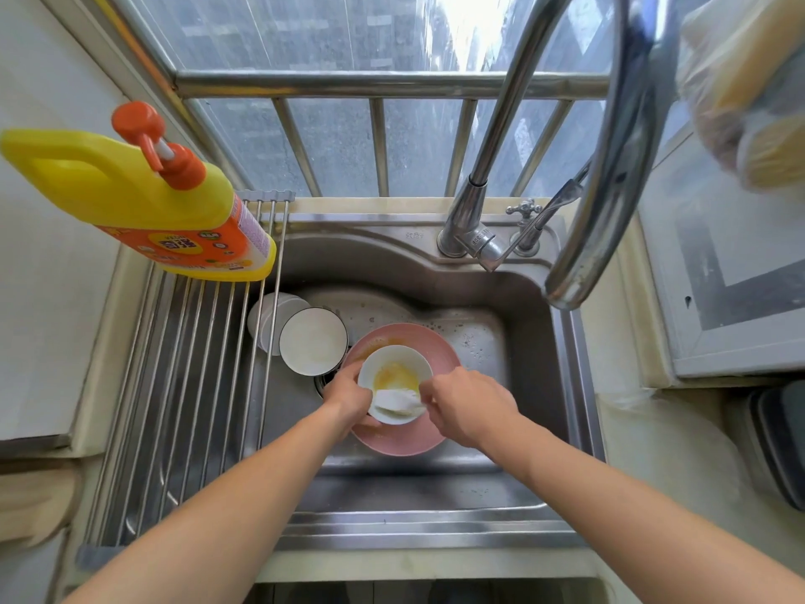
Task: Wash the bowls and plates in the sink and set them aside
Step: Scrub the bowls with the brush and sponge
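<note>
A small white bowl (394, 377) smeared with yellow residue sits over a pink plate (429, 344) in the steel sink (514, 298). My left hand (348, 396) grips the bowl's left rim. My right hand (466, 405) pinches a white cloth (398, 401) pressed inside the bowl's near side. To the left stands a white bowl with a dark rim (312, 342). Behind it, another white dish (272, 313) is partly hidden under the rack.
A roll-up steel drying rack (187, 385) covers the sink's left part, with a yellow detergent bottle (143, 198) with an orange pump standing on it. The curved faucet (610, 159) arches over the sink's right side. A window railing (379, 85) runs behind.
</note>
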The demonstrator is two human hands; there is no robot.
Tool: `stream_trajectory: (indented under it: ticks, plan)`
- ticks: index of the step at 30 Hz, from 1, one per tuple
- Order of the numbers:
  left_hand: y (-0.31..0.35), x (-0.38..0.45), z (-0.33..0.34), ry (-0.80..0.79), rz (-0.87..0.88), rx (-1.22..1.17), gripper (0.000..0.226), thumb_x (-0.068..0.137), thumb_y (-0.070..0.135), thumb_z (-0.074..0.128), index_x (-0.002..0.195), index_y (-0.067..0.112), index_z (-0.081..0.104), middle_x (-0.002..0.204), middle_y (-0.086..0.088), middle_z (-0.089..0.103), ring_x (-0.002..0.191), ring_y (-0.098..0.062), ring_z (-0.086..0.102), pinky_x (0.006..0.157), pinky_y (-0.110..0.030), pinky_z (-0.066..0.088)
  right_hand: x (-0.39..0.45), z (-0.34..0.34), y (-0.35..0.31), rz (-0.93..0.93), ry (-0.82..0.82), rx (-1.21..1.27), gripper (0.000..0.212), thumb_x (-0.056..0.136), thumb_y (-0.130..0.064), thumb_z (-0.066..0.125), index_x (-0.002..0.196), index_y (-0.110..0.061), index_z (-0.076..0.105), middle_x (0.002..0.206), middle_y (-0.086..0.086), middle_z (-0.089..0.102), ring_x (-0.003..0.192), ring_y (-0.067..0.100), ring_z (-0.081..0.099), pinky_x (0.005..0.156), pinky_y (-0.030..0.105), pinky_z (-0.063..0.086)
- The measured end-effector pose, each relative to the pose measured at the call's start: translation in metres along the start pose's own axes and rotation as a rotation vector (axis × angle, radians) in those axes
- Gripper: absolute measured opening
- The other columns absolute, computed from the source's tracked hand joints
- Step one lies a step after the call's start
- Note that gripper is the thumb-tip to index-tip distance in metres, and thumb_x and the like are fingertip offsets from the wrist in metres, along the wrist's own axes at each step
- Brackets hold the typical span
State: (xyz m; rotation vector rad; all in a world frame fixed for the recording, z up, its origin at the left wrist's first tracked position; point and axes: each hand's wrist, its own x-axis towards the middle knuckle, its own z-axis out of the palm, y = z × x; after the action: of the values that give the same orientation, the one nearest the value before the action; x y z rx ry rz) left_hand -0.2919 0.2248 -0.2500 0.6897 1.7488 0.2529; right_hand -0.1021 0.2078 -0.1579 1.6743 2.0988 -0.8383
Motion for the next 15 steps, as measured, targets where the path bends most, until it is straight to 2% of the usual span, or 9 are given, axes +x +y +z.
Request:
stream_trajectory:
  ticks: [5,8,11,13,15]
  plan:
    - [0.002,-0.003,-0.001,-0.019,-0.014,0.01,0.064,0.086,-0.007,0.043,0.134,0.032,0.059,0.128,-0.004,0.058,0.102,-0.034,0.065,0.056,-0.042,0.063,0.002,0.004,-0.008,0.051,0.098,-0.05,0.035,0.095,-0.008,0.048,0.122,-0.03,0.053,0.091,0.009,0.062,0.076,0.036,0.049,0.064,0.037,0.037]
    - [0.002,-0.003,-0.003,-0.019,-0.013,0.009,0.066,0.086,-0.009,0.043,0.139,0.029,0.058,0.132,-0.004,0.056,0.105,-0.035,0.064,0.055,-0.043,0.063,-0.01,0.002,-0.013,0.101,0.074,-0.098,0.038,0.093,0.001,0.046,0.123,-0.021,0.05,0.093,0.009,0.058,0.083,0.035,0.055,0.068,0.039,0.038]
    - [0.006,-0.01,0.0,0.005,0.019,0.024,0.062,0.087,-0.01,0.04,0.126,0.033,0.062,0.122,-0.003,0.057,0.101,-0.035,0.065,0.056,-0.044,0.063,-0.014,0.0,-0.027,0.071,-0.024,-0.088,0.037,0.093,0.0,0.049,0.125,-0.018,0.054,0.112,0.012,0.062,0.105,0.036,0.062,0.073,0.036,0.039]
    - [0.007,-0.014,0.001,0.029,0.021,0.032,0.061,0.086,-0.01,0.038,0.116,0.038,0.061,0.117,-0.002,0.057,0.098,-0.035,0.066,0.058,-0.046,0.063,-0.006,-0.003,-0.035,0.054,-0.064,-0.056,0.036,0.092,-0.002,0.051,0.123,-0.019,0.058,0.112,0.011,0.062,0.104,0.035,0.062,0.072,0.035,0.039]
    - [0.006,-0.013,0.001,0.026,0.018,0.032,0.059,0.088,-0.009,0.039,0.115,0.038,0.062,0.117,-0.002,0.058,0.098,-0.034,0.066,0.059,-0.047,0.063,0.002,-0.004,-0.034,0.07,-0.021,0.002,0.034,0.091,-0.004,0.05,0.117,-0.023,0.06,0.106,0.011,0.063,0.095,0.036,0.06,0.07,0.035,0.038]
